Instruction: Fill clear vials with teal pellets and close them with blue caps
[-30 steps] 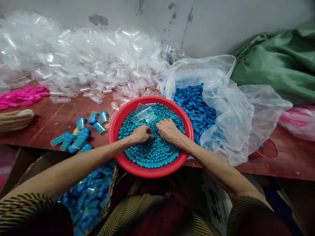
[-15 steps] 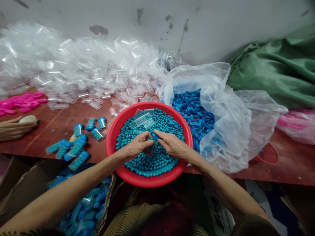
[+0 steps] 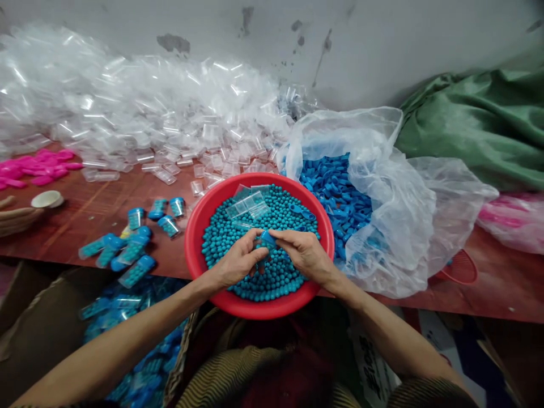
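Note:
Over a red basin (image 3: 194, 238) full of turquoise beads (image 3: 272, 289), my two hands meet at one small bottle. My left hand (image 3: 238, 262) pinches its clear body, mostly hidden by the fingers. At the top is a blue cap (image 3: 266, 236), held by the fingertips of my right hand (image 3: 306, 255); whether it is fully seated I cannot tell. Several clear empty tubes (image 3: 246, 205) lie on the beads behind my hands. Close to the basin's right inner side rests a blue cap-like piece (image 3: 301, 212).
Filled bottles (image 3: 136, 271) lie left of the basin, above a box of more bottles (image 3: 144, 351). Clear tubes (image 3: 170, 113) are heaped behind. A plastic bag (image 3: 391, 226) of blue caps (image 3: 335, 195) stands right. Another person's hand (image 3: 17, 218) is beside a white lid (image 3: 46, 199).
My right hand has brought the blue cap onto the top of the clear bottle in my left hand. The other person's hand has moved left, off the white lid.

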{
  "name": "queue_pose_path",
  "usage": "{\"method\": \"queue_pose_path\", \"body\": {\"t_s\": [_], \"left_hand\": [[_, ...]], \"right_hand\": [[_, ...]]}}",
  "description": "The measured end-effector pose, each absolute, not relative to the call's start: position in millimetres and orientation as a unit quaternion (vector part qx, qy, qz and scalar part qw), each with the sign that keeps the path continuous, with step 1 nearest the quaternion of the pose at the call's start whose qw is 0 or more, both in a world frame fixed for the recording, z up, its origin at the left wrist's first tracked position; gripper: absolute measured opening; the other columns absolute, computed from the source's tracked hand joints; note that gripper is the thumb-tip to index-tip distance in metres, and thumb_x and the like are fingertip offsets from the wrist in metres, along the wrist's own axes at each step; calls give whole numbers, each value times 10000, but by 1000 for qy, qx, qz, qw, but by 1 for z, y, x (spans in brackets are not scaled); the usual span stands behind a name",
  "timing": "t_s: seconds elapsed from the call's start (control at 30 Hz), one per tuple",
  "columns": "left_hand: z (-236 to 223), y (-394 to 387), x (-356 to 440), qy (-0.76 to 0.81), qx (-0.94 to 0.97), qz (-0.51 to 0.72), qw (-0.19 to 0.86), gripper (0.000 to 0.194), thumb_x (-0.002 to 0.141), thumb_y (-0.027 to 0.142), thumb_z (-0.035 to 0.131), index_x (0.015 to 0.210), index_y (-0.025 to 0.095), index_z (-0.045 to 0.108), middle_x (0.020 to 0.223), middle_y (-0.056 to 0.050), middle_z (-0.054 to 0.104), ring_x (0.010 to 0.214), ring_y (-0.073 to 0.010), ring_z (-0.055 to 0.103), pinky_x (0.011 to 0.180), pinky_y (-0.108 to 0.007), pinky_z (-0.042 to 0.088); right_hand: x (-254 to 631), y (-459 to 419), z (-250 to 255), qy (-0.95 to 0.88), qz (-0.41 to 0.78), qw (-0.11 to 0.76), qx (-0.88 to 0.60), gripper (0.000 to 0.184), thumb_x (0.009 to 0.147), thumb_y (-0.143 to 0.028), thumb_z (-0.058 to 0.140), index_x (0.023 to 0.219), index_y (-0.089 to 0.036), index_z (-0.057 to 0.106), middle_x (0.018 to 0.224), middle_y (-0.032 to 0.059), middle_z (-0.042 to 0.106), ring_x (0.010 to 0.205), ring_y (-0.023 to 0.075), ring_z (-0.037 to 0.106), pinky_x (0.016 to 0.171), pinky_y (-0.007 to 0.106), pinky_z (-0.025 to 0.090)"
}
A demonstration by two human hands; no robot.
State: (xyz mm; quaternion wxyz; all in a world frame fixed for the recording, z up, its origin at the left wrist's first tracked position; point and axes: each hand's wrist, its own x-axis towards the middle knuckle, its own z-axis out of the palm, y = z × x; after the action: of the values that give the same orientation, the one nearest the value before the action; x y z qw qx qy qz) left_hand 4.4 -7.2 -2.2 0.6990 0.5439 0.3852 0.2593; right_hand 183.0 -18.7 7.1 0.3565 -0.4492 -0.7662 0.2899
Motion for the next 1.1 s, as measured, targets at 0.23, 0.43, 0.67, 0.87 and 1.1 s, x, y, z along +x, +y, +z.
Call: {"method": "queue_pose_path", "body": {"t_s": [0.23, 0.43, 0.67, 0.87, 1.1], "left_hand": [[8, -13, 5, 395, 525, 297, 693, 498, 782, 340, 536, 1213, 182, 344, 703, 53, 501, 431, -43, 479, 349, -155, 327], [12, -14, 12, 408, 521, 344, 666, 475, 782, 310, 538, 1209, 165, 391, 621, 81, 440, 397, -30, 396, 379, -175, 363], [7, -17, 16, 418, 541, 339, 646, 286, 814, 310, 517, 1062, 187, 449, 552, 99, 368, 377, -33, 344, 357, -163, 290], [3, -17, 14, 430, 530, 349, 642, 276, 821, 345, 521, 1044, 205, 438, 571, 96, 393, 378, -29, 366, 358, -151, 304], [14, -14, 4, 385, 561, 297, 670, 278, 836, 336, 494, 1053, 214, 370, 605, 91, 442, 395, -44, 453, 368, -152, 354]], "right_hand": [[185, -17, 11, -712, 375, 354, -477, 192, 820, -197, 562, 943, -200, 709, 837, 17, 719, 734, 142, 648, 689, 259, 500], [183, -19, 13, -736, 328, 376, -457, 184, 842, -192, 533, 903, -178, 706, 813, 35, 704, 736, 143, 636, 676, 255, 481], [186, -18, 16, -788, 308, 361, -392, 185, 866, -170, 502, 847, -155, 685, 712, 23, 640, 650, 114, 581, 614, 228, 454], [190, -20, 7, -759, 360, 371, -396, 198, 849, -192, 520, 977, -162, 666, 853, 49, 653, 787, 141, 599, 718, 274, 476], [198, -13, 19, -556, 601, 378, -434, 379, 733, -215, 632, 1101, -186, 550, 853, 0, 627, 593, 91, 580, 580, 260, 501]]}}
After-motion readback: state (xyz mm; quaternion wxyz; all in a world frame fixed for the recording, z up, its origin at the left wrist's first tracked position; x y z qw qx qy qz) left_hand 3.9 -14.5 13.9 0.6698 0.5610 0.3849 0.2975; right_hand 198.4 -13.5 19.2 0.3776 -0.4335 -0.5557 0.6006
